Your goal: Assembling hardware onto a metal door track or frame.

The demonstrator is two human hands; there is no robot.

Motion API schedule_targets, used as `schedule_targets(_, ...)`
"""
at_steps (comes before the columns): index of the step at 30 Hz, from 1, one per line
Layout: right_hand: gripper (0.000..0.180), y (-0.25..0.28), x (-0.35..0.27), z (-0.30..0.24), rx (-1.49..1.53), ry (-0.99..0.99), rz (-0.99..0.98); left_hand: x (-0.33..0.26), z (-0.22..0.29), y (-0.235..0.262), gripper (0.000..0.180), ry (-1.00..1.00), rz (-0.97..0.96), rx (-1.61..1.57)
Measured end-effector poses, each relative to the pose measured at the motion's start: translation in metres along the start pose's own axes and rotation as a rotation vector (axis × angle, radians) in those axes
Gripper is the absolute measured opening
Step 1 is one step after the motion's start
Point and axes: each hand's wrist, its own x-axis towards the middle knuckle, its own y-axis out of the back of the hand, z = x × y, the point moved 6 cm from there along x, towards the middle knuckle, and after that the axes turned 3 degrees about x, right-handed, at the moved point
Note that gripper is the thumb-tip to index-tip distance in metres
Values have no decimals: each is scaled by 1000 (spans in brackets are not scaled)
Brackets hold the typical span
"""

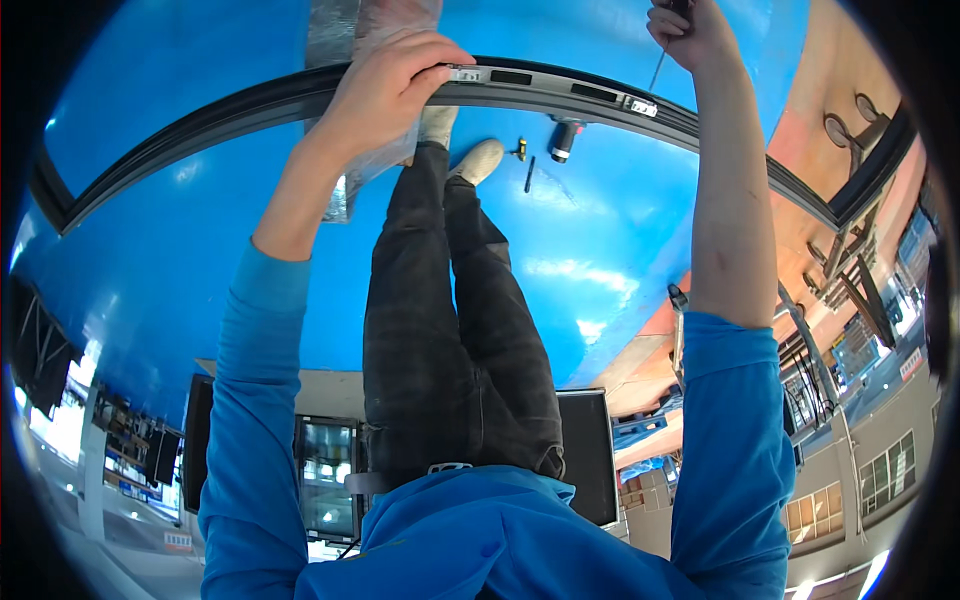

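Left hand point(385, 85) gripped the dark aluminium frame rail point(560, 92) above the blue floor; right hand point(690, 30) closed on a screwdriver point(660, 65) at its hardware. Fitting appeared unfinished; loose tools point(562, 140) lay below.

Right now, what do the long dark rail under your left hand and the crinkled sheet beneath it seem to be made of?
The rail looks like metal with a dark matte coating, probably painted or anodised aluminium: thin straight profile, cut slots, a bare silvery bracket by the left hand. The sheet looks like clear plastic film over something silvery: it wrinkles and glints. Neither is certain from this view.
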Motion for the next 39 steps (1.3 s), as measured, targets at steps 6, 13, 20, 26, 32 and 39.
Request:
schedule_targets(6, 12, -31, 7, 14, 206, 211, -99, 3, 2, 0, 22, 124, -54, -37)
schedule_targets(13, 10, -105, 4, 97, 353, 264, -1021, 7, -2, -8, 25, 299, -193, -116)
schedule_targets(20, 9, -123, -14, 129, 271, 288, -429, 9, -4, -7, 27, 255, -128, -192)
schedule_targets(26, 12, -162, -57, 135, 137, 271, -430, -9, -20, -2, 27, 257, -94, -67)
schedule_targets(32, 18, -127, -39, 128, -533, 299, -200, 10, -1, -7, 26, 201, -121, -110)
schedule_targets(39, 25, -207, -99, 94, -1660, 1050, -189, 1, -39, -15, 14, 340, -254, -256)
